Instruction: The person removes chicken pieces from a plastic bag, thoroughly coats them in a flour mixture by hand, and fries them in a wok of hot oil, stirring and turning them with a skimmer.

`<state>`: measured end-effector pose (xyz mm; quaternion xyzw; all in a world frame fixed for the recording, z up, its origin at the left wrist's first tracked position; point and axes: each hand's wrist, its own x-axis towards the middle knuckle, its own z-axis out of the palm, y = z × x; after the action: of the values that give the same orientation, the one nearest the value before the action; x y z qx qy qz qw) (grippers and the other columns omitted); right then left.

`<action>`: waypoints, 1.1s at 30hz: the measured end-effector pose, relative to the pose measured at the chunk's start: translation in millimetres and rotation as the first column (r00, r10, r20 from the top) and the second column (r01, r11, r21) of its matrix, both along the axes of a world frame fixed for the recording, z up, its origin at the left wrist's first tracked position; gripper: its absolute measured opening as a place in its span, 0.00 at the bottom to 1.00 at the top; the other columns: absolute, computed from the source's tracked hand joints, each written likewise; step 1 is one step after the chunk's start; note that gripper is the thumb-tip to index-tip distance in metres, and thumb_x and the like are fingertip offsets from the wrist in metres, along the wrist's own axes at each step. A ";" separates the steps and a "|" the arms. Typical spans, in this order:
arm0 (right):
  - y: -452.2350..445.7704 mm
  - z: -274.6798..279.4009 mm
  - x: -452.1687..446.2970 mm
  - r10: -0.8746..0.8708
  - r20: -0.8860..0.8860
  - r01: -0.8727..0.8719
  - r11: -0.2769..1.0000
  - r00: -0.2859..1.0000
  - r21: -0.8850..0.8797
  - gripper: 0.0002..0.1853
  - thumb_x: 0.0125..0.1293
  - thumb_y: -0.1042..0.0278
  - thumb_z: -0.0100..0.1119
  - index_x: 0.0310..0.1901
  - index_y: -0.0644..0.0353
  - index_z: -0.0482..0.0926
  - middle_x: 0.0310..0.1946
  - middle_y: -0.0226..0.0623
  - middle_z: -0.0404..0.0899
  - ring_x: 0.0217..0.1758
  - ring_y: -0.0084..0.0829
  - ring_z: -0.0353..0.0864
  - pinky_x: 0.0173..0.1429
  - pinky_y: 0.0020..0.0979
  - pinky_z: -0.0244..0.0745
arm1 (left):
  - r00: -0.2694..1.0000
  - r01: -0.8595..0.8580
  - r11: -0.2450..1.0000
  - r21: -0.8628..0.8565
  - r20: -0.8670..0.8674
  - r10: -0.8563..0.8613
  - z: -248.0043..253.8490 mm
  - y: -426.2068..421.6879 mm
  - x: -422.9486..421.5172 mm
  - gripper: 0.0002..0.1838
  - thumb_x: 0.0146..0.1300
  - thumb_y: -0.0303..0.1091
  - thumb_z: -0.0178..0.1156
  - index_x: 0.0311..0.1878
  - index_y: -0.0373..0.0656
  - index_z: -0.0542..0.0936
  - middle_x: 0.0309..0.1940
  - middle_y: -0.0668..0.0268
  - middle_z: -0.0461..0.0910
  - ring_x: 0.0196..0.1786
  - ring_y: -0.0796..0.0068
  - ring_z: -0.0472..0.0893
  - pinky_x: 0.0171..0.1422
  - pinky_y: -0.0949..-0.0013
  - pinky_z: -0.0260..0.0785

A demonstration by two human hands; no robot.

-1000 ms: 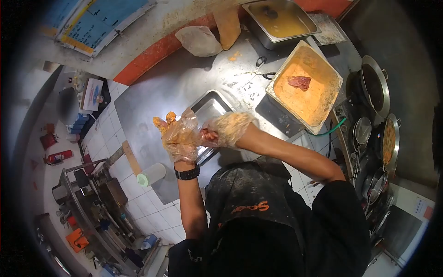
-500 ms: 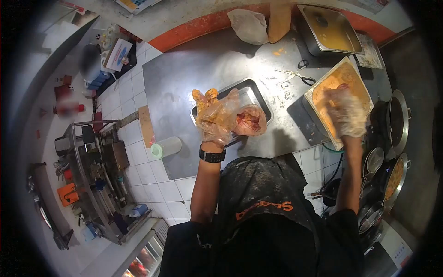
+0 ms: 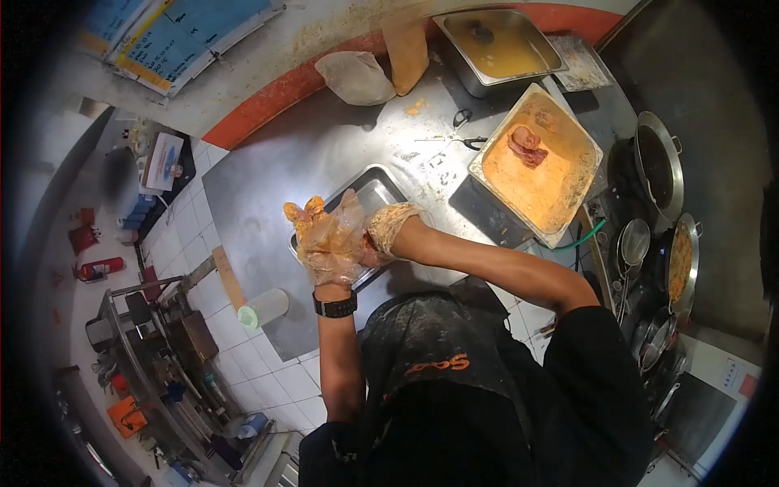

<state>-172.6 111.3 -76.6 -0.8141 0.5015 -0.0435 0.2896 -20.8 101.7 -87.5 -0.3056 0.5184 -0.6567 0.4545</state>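
Note:
My left hand, in a clear plastic glove with orange crumbly coating at its far end, grips a clear plastic bag of raw red meat over a metal tray. My right hand, its glove caked with pale flour, reaches to the bag's mouth; its fingers are hidden there. To the right, a deep metal pan holds orange seasoned flour. Raw meat pieces lie on that flour.
Black-handled scissors lie beside the flour pan. Behind it stands a metal container of yellowish liquid. A green-lidded container sits at the table's left edge. Large pans and strainers line the right side.
My right hand has moved left from the flour pan to the bag's mouth. Meat pieces now show uncovered on the flour. The camera view has shifted and turned.

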 end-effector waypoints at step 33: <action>50.8 135.1 -82.8 -0.454 0.666 0.313 0.891 0.592 0.330 0.23 0.56 0.55 0.61 0.49 0.62 0.77 0.36 0.40 0.82 0.36 0.28 0.81 0.42 0.27 0.77 | -0.070 0.342 0.922 -0.183 0.973 0.220 23.6 -0.1 3.7 0.18 0.64 0.48 0.49 0.51 0.48 0.74 0.48 0.62 0.77 0.53 0.61 0.73 0.64 0.55 0.58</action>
<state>-255.4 162.1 58.5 -0.5714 0.5100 -0.3792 0.5192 -17.2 101.6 -63.9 0.2163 -0.1047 -0.7738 0.5861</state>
